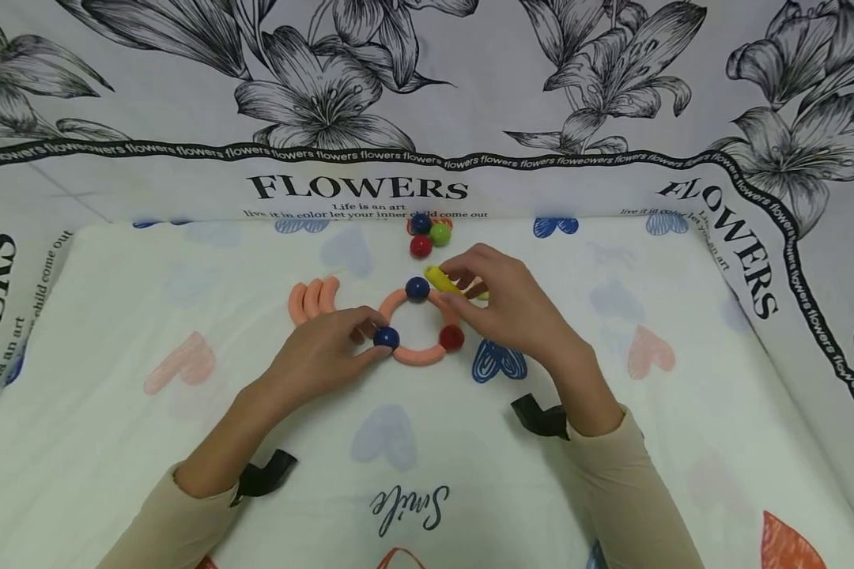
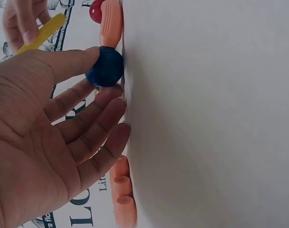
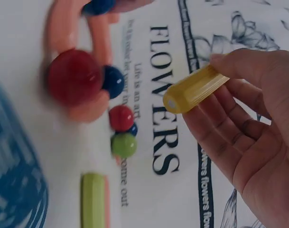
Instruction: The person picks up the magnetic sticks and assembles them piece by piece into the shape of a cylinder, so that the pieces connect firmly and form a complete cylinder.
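Fingers of my right hand (image 1: 518, 300) pinch a yellow rod (image 3: 194, 91) near the far blue ball (image 1: 417, 289) of an orange ring (image 1: 418, 357) on the cloth-covered bench (image 1: 100, 450); those of my left hand (image 1: 322, 346) pinch the ring's left blue ball (image 1: 386, 338). Three orange curves (image 1: 312, 301) lie just past that hand, and three balls (image 1: 421, 246), blue, green and red, cluster beyond the ring. Print (image 1: 359, 188) along the far edge reads "FLOWERS" and "Life is an art"; nearer me, "Smile" (image 1: 410, 510) stands upside down. White cloth (image 1: 719, 403) spreads widely either side, out to the black "flowers" band (image 1: 484, 162)
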Demonstrator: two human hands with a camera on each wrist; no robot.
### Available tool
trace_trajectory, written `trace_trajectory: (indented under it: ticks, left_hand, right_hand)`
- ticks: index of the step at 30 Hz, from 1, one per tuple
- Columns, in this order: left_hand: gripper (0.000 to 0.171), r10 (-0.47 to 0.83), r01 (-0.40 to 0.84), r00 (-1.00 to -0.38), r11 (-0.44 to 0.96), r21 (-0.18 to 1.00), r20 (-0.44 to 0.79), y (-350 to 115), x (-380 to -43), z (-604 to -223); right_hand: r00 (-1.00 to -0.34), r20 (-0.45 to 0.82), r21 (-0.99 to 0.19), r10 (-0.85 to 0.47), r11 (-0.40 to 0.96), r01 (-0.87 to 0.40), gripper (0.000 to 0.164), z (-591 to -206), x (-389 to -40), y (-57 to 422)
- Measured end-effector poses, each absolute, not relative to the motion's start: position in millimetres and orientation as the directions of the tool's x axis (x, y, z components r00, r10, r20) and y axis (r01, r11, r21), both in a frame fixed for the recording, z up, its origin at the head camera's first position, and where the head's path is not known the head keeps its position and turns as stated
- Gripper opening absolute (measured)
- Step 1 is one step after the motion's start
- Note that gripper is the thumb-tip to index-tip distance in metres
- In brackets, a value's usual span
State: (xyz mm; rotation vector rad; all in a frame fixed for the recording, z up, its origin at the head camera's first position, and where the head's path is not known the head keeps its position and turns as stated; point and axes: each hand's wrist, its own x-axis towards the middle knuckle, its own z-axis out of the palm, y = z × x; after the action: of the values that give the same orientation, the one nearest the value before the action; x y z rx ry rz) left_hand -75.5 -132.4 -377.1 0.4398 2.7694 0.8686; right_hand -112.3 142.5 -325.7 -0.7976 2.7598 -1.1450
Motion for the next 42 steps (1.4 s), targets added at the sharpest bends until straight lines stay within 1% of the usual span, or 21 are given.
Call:
trace_trajectory:
  ticks: [6, 9, 12, 17, 23, 29, 35, 42]
  left_hand:
    - [0.030, 0.351, 0.228, -0.931, 0.769, 0.597, -0.096, -131.3, -74.5, -379.2]
    - [0.029, 0.345, 0.229, -0.934, 0.774, 0.591, -0.090, -132.8, -74.8, -378.5]
    - [0.031, 0.353, 0.237, -0.932, 0.774, 0.587, -0.088, -135.3, -76.1, -377.3]
    - [0.032, 0.376, 0.258, -0.924, 0.752, 0.607, -0.073, -135.5, -75.9, -378.8]
    - [0.029, 0.383, 0.281, -0.922, 0.758, 0.589, -0.053, -136.4, -76.3, -378.6]
    - [0.023, 0.383, 0.286, -0.923, 0.750, 0.596, -0.039, -137.1, -76.1, -379.5]
    - [0.022, 0.385, 0.285, -0.922, 0.748, 0.599, -0.042, -137.8, -76.8, -380.0]
    - [0.020, 0.393, 0.305, -0.920, 0.732, 0.609, -0.011, -137.9, -76.2, -380.9]
  right_hand:
    - [-0.839, 0.228, -0.772, -0.495, 0.433, -0.465, 0.032, -321.9, -112.2, 119.0]
    - [-0.812, 0.253, -0.799, -0.526, 0.359, -0.482, 0.031, -324.7, -111.1, 107.0]
    - [-0.792, 0.275, -0.807, -0.545, 0.317, -0.498, 0.029, -329.5, -110.4, 98.4]
    - [-0.796, 0.246, -0.839, -0.552, 0.290, -0.460, 0.026, -340.5, -109.7, 94.0]
    - [-0.799, 0.177, -0.866, -0.574, 0.295, -0.404, 0.022, -349.9, -109.9, 87.8]
    - [-0.780, 0.169, -0.863, -0.603, 0.292, -0.413, 0.020, -355.6, -110.3, 85.5]
    - [-0.748, 0.162, -0.847, -0.644, 0.299, -0.440, 0.019, -359.0, -111.6, 84.7]
    - [-0.744, 0.168, -0.842, -0.646, 0.299, -0.450, 0.022, -359.0, -110.7, 85.1]
